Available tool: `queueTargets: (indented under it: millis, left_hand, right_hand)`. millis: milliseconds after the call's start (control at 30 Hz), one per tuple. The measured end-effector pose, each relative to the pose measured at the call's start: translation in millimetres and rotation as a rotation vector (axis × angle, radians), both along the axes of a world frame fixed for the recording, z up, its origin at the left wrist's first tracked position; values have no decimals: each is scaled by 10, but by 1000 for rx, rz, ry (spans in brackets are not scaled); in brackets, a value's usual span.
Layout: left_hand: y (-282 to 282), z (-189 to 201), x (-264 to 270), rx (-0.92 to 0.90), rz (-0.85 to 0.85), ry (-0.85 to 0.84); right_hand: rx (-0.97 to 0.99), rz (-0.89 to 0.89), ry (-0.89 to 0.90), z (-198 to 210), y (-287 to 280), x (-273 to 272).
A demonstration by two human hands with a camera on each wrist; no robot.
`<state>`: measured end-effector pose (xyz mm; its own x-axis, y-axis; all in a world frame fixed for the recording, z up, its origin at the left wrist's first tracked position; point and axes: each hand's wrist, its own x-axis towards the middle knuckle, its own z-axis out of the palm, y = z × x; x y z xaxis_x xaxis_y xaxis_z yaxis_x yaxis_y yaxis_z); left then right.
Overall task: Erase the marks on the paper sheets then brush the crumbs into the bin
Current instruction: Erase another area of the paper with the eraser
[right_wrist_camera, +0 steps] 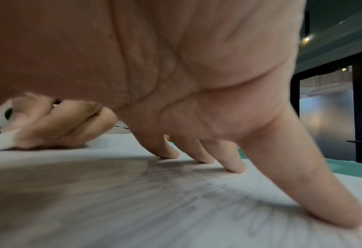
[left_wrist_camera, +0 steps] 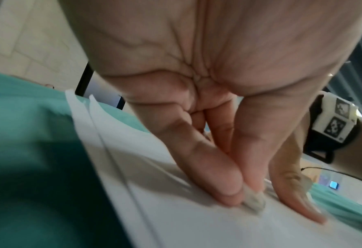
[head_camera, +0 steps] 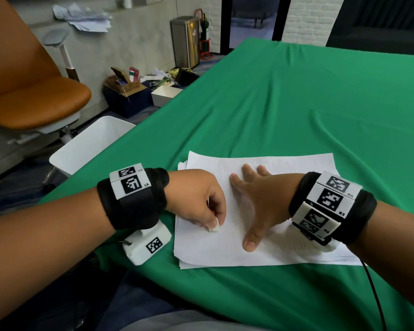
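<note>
A stack of white paper sheets (head_camera: 261,249) lies on the green cloth near the table's front edge. My left hand (head_camera: 208,209) pinches a small white eraser (head_camera: 215,228) and presses it on the left part of the top sheet. In the left wrist view the eraser (left_wrist_camera: 253,202) sits between thumb and fingertips on the paper (left_wrist_camera: 175,226). My right hand (head_camera: 256,199) lies flat, fingers spread, holding the sheet down to the right of the eraser. The right wrist view shows its fingertips (right_wrist_camera: 235,166) on the paper (right_wrist_camera: 133,201), faint grey marks beneath, and the eraser (right_wrist_camera: 1,142) at far left.
A white open bin (head_camera: 91,144) stands on the floor by the table's left edge. An orange chair (head_camera: 34,96) is behind it, with boxes of clutter (head_camera: 129,91) and a steel bin (head_camera: 185,41) farther back. The green table (head_camera: 308,103) stretches away beyond the sheets.
</note>
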<state>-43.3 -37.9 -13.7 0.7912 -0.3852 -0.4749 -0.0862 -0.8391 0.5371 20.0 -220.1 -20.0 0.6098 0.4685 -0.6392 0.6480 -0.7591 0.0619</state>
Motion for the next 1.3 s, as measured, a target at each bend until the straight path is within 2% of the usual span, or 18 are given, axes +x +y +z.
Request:
queueTargets:
  millis: [133,200,267,333,433,533,700,833,933,1100,1300]
  left_hand:
    - [-27,-17,-109,-17,-70,113]
    - [8,-16,-80,-7,-40,80]
    - [148,-47,59,9,86,-82]
    - [337,-89,213,-92,312,-179]
    - [526,-117,348,-387,617,-146]
    - [561,-136,401,-534,728,-91]
    - [482,-131,495,-566,770,-89]
    - [345,-164,605,-483,766,-72]
    - [253,-192,699,-395,751,-44]
    - [179,-162,897,-303,786,-120]
    - [185,-175,821,-244,674,-15]
  right_hand:
    - [1,-11,13,16,2,-9]
    - [9,-8,17,16,-6,-7]
    - [26,-3,16,6,-19,4]
    - [50,6,13,-10,-42,18]
    - [97,27,-1,-8,-96,41]
    - [164,32,-27,75,-135,95]
    - [184,42,-116,177,-124,239]
    - [150,5,-33,117,-114,198]
    - [159,3,-52,48,-90,136]
    - [116,-4,-69,55,-60,128]
    - [49,-6,-67,80,30,170]
